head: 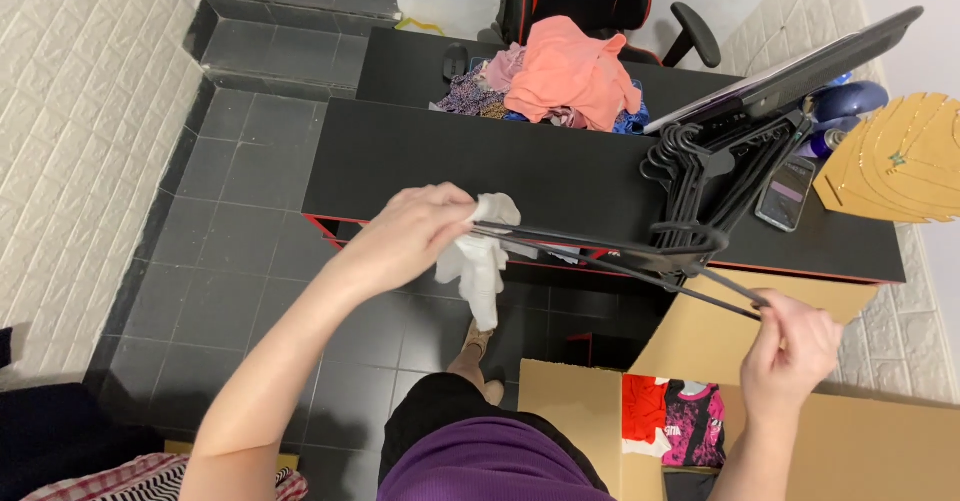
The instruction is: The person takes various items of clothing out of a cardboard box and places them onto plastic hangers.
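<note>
Head view: both hands (415,229) (793,346) hold hanger (620,253), cloth (478,261).

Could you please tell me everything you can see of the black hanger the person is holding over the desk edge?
The black hanger is thin, dark and looks like plastic, with a hook curling up near its middle. It lies roughly level, tilted down to the right, in front of the black desk. The left hand presses a white cloth around one end; the right hand pinches the other end. More black hangers are stacked on the desk behind it.
</note>
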